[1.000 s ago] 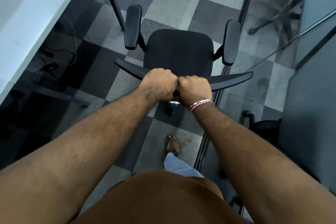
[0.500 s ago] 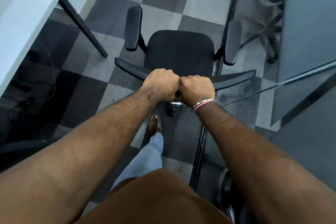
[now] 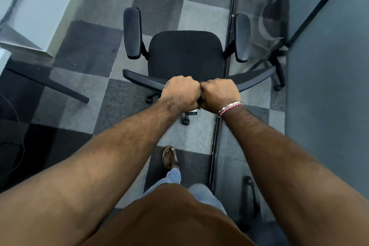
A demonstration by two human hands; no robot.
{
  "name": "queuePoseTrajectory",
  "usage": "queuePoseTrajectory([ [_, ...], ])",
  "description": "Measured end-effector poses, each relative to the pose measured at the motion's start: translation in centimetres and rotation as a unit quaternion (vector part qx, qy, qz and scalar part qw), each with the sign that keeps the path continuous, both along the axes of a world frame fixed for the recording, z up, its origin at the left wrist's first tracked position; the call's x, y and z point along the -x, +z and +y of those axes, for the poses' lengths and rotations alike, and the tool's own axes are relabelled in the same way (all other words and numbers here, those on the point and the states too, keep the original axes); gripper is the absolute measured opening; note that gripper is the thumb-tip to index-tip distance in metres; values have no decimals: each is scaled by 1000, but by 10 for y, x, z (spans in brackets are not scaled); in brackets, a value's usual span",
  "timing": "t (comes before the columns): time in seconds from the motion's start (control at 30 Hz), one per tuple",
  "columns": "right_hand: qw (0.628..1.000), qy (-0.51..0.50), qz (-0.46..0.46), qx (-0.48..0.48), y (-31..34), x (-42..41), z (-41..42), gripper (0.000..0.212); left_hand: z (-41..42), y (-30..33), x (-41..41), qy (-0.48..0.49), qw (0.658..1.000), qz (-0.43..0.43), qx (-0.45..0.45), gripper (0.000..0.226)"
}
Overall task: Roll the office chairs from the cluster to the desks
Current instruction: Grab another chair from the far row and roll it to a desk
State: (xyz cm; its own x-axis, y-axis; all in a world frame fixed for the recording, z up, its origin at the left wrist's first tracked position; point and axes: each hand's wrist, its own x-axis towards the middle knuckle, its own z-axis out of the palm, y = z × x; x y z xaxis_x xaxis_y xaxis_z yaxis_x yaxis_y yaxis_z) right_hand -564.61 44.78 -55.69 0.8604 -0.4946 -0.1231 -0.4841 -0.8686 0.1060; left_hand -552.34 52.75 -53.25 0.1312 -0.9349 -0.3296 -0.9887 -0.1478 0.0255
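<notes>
A black office chair (image 3: pixel 185 54) with two padded armrests stands directly in front of me on the checkered carpet, its seat facing away. My left hand (image 3: pixel 180 92) and my right hand (image 3: pixel 218 93) grip the top middle of its backrest side by side, knuckles touching. A bracelet sits on my right wrist. Some of the chair's castors show below my hands. A white desk (image 3: pixel 30 12) with dark slanted legs stands at the left.
A glass partition (image 3: pixel 231 26) runs along the chair's right side, with a grey wall panel (image 3: pixel 329 86) beyond it. Another chair's base (image 3: pixel 276 68) shows through or in the glass. Cables lie under the desk at left. My sandalled foot (image 3: pixel 169 158) is behind the chair.
The chair has rolled forward along the glass partition with both hands holding the backrest. The desk has slid back past me on the left, and my feet have stepped forward.
</notes>
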Motion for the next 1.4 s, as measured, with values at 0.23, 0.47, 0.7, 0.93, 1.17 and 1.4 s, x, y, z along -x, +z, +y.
queuePoseTrajectory([
  [0.23, 999, -39, -11, 3, 0, -59, -114, 26, -125, 8, -67, -74, 997, -18, -23, 32],
  [0.47, 1000, -25, -6, -4, -1, -145, -259, 22, -272, 3, -150, -55, 997, -39, -24, 30],
  [0.7, 999, 0, 16, -40, 13, -233, -407, 22, -416, 6, -229, 4, 999, -36, -37, 24],
  [0.93, 999, 6, 20, -39, 10, -310, -526, 19, -532, 6, -305, 20, 999, -27, -36, 23],
  [1.17, 999, 21, 13, -20, 10, -403, -670, 27, -671, -1, -398, 31, 999, -3, 7, 33],
  [1.4, 999, 30, 20, -35, 12, -494, -803, 29, -801, 2, -489, 46, 999, 11, -7, 27],
])
